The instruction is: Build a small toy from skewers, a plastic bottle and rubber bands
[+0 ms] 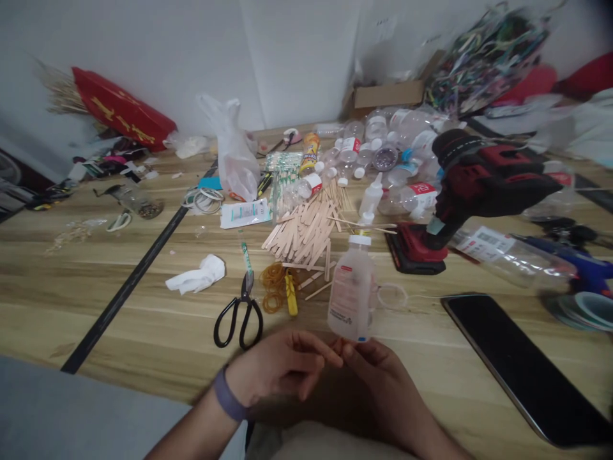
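Observation:
At the table's front edge my left hand (287, 364), with a purple band round its wrist, holds its index finger out to the fingertips of my right hand. The other left fingers are loosely bent, with nothing seen in them. My right hand (380, 370) has thumb and fingers pinched together; what lies between them is too small to make out. Just behind it stands a translucent white-capped bottle (352, 291) with printing. Black-handled scissors (244, 306), tan rubber bands (272, 287) and a yellow tool (290, 292) lie beyond my left hand.
A pile of wooden sticks (306, 233) lies mid-table. To the right are a red-and-black cordless drill (472, 185) and a black phone (522, 364). Plastic bottles (412, 198) crowd the back, near a white plastic bag (234, 160). A crumpled tissue (198, 275) lies at left.

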Motion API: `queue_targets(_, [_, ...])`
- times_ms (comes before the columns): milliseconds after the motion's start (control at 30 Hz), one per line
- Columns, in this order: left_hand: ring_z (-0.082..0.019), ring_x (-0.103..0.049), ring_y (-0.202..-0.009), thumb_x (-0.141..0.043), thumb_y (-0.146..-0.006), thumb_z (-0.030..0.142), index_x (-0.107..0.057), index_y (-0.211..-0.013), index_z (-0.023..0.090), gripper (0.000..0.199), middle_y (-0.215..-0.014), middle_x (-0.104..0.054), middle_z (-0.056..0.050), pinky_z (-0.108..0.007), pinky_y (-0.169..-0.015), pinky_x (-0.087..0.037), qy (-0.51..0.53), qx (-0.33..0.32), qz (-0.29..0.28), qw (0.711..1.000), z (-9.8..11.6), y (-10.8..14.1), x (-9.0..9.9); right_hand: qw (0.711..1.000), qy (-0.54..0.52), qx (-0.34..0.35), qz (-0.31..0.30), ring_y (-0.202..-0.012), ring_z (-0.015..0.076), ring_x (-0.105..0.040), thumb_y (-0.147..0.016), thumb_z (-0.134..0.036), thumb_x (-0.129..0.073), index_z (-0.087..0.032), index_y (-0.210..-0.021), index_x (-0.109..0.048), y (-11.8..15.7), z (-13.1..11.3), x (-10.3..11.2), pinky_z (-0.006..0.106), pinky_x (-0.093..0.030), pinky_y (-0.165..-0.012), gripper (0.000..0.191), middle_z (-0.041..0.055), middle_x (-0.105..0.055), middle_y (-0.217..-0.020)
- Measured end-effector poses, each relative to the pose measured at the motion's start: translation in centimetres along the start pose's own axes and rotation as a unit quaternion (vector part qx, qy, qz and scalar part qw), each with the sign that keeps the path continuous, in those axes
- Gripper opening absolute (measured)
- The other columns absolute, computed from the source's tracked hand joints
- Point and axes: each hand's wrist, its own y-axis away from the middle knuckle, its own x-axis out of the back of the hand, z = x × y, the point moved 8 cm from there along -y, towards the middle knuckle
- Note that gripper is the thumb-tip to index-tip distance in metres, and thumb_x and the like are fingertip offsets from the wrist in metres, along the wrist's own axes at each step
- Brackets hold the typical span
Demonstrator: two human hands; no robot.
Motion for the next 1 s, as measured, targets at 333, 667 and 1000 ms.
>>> queue_targets(333, [-0.015, -0.054, -0.080, -0.075, -0.080, 0.037, -0.079, -0.065, 0.023, 0.021, -0.081, -0.061, -0.002, -0.024, -0.074, -0.039, -0.491, -0.231, -0.008, 0.840, 6.1, 2.5, -3.4, 1.000, 0.010, 0.004, 0.006, -0.070, 0.0173, -0.055, -0.064, -0.053, -0.086, -0.019, -0.075, -0.075, 0.0, 0.9, 0.8, 0.030, -0.041, -0.070, 0.038, 0.0013, -0.067, -0.072])
queue_targets(667, [-0.022, -0.055, -0.086, -0.065, -0.087, 0.044, -0.080, -0.084, 0.022, 0.027, -0.088, -0.063, -0.007, -0.034, -0.075, -0.041, -0.631, -0.248, 0.195, 0.709, 5.0, 1.6, -1.5, 0.998, -0.033, -0.044, -0.039, -0.056, 0.0090, -0.047, -0.069, -0.049, -0.085, -0.015, -0.069, -0.071, -0.2, 1.4, -0.4, 0.020, -0.037, -0.053, 0.036, -0.0024, -0.060, -0.062])
queue_targets(1000, [-0.011, -0.052, -0.059, -0.078, -0.069, 0.053, -0.076, -0.063, 0.015, 0.039, -0.075, -0.059, -0.003, -0.022, -0.053, -0.040, -0.144, -0.171, 0.132, 0.966, 1.2, -0.5, -1.4, 0.968, -0.169, -0.131, -0.130, -0.057, 0.0092, -0.058, -0.061, -0.046, -0.092, -0.016, -0.082, -0.075, 0.1, 3.2, -2.7, 0.016, -0.046, -0.047, 0.041, 0.0003, -0.065, -0.066])
